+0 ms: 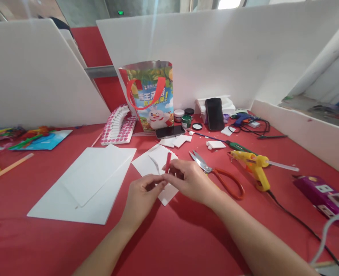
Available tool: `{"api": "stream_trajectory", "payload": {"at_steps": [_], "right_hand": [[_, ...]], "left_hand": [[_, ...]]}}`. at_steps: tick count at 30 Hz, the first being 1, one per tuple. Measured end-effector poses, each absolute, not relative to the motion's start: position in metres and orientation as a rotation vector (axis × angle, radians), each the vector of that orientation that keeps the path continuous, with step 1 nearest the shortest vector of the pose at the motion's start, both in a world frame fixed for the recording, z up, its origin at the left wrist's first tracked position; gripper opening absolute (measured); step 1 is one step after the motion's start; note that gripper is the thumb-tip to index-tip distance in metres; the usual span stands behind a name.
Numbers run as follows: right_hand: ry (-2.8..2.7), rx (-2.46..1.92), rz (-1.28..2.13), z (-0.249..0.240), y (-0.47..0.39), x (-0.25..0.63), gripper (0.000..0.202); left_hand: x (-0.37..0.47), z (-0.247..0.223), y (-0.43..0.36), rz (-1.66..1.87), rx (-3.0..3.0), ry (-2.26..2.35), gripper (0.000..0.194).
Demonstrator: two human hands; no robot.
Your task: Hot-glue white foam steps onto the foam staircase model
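Observation:
My right hand (188,177) is closed around a short, slim red stick (168,161) that stands nearly upright above the fingers; its exact kind cannot be made out. Touching it at the fingertips, my left hand (142,197) has thumb and fingers pinched together near the stick's lower end. What the left fingers grip is hidden. Beneath both hands lie cut pieces of white board (146,163), one with a curved cut. Just right of my right hand, scissors (215,170) with orange-red handles rest with their blades slightly apart.
Stacked white sheets (71,207) lie to the left. A yellow glue gun (255,165) with its cord and a purple package (318,195) are on the right. Behind stand a printed bag (154,103), paint jars (186,122) and a black phone (214,114). White panels (200,57) border the red table (169,245).

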State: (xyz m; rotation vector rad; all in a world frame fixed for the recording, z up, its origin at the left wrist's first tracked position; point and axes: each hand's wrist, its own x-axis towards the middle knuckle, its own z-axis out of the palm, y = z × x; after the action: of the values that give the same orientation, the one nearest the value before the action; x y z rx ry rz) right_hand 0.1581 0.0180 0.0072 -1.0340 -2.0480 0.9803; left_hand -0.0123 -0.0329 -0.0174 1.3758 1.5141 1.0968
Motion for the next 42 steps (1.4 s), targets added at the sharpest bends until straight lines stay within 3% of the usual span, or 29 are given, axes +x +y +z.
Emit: {"api": "stream_trajectory", "payload": {"at_steps": [16,22,29,42], "right_hand": [[-2.224,-1.111,0.77,0.025,0.022,0.143,0.025],[-2.273,-1.119,0.742,0.032,0.024,0.142,0.032],[-2.285,-1.094,0.773,0.031,0.026,0.146,0.023],[-2.269,-1.039,0.737,0.021,0.03,0.145,0.027]], "left_hand": [[-0.015,-0.029,-0.032,1.042,1.364,1.617,0.018],[-0.02,-0.026,-0.033,1.022,1.325,1.647,0.027],[-0.019,-0.027,-0.028,1.058,1.159,1.542,0.023],[-0.015,-0.025,-0.027,1.059,1.014,1.41,0.028]]}}
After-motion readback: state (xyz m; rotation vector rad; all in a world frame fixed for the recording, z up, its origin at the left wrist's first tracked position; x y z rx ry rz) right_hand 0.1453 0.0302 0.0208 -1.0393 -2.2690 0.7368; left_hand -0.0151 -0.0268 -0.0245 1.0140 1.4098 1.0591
